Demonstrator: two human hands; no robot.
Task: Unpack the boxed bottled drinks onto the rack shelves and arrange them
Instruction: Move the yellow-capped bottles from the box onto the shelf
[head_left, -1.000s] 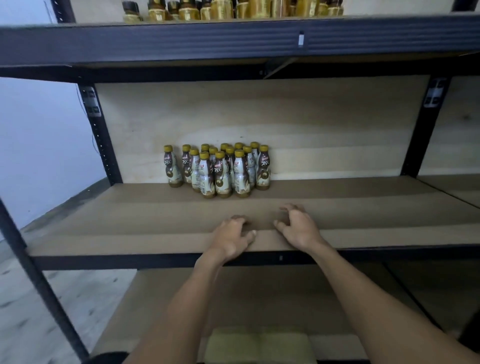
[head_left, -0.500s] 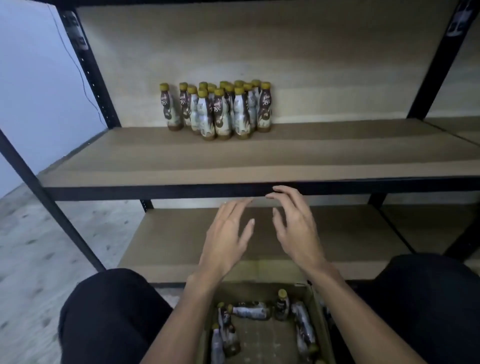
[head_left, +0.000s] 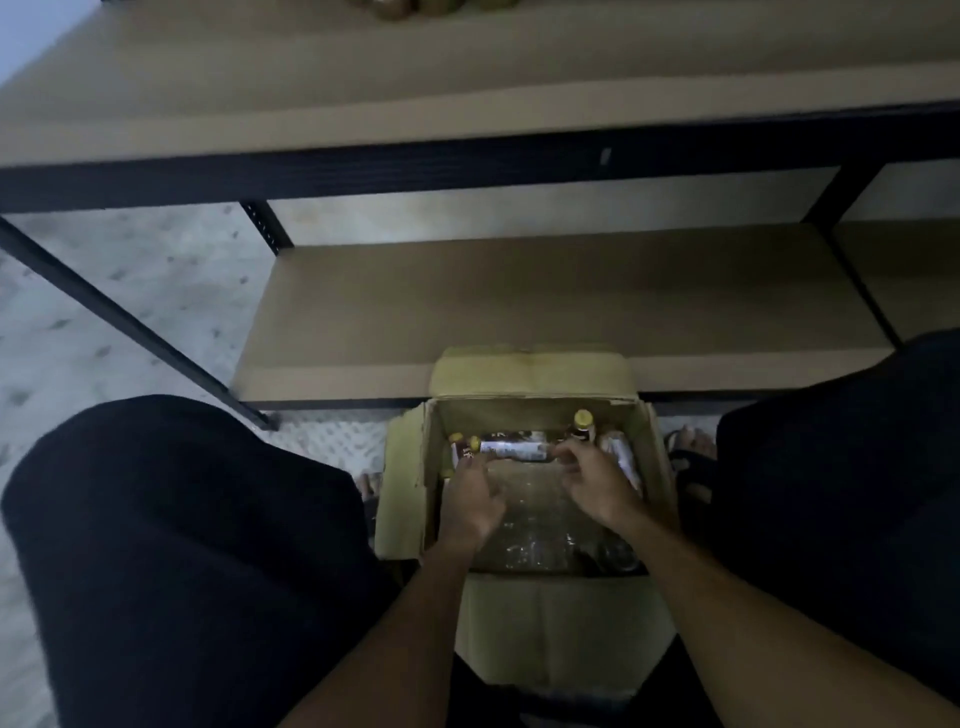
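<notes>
- The rack (head_left: 415, 166) is filling the upper half of the view. Its upper shelf (head_left: 467, 78) is carrying the shelved bottles (head_left: 395, 6), only their bases showing at the very top edge, while the lower shelf (head_left: 519, 291) is running just behind the box.
- The person's knees (head_left: 182, 545), in dark cloth, are spreading wide to either side. I judge this is making room for both arms to go straight down between them.
- The box (head_left: 540, 623) is sitting open on the floor (head_left: 104, 291) between the knees, its far flap lying against the lower shelf's front edge, so it is keeping the lift to the shelves short.
- The left hand (head_left: 475, 501) is reaching into the box with fingers extended and slightly apart, tips arriving at the left end of the lying bottle.
- The right hand (head_left: 597, 480) is meeting that bottle's right end with fingers bent; blur is hiding whether they are pinching it or only touching it.
- The lying bottle (head_left: 514, 449) is resting on its side along the box's far wall, which is likely why the hands are approaching from its two ends.
- An upright bottle (head_left: 583, 423), yellow-capped, is standing in the far right corner just behind the right hand, waiting to be unpacked.
</notes>
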